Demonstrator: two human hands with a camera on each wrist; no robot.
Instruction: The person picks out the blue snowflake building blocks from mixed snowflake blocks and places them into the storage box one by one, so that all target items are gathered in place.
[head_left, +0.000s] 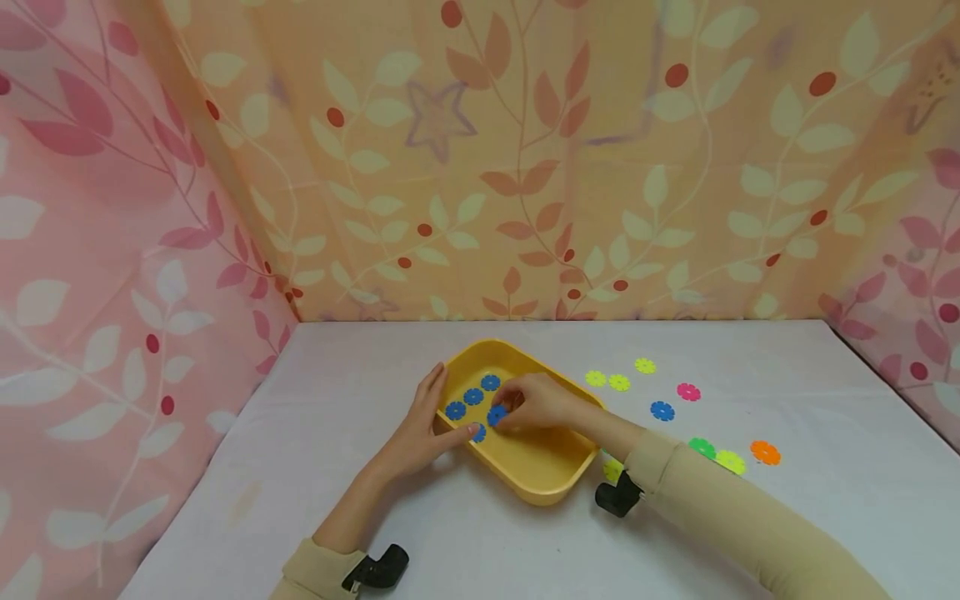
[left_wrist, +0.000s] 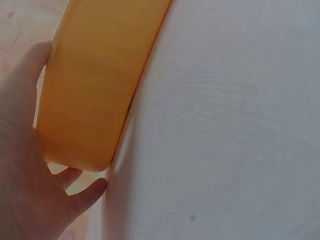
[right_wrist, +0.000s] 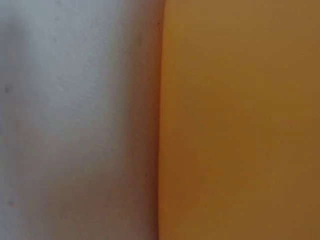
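Observation:
A yellow plastic tray stands angled on the white table, with several blue flower-shaped discs lying at its left end. At that end, my left hand holds the tray's corner, thumb over the near rim and fingers along the outer side. The left wrist view shows this hand around the corner of the tray. Inside the tray, my right hand pinches a blue flower disc between thumb and fingers. Only the tray's outer wall and the table appear in the right wrist view.
Right of the tray lie loose flower discs: several yellow, one pink, one blue, one green and one orange. A yellow disc is partly hidden by the right wrist. Patterned curtains border the table.

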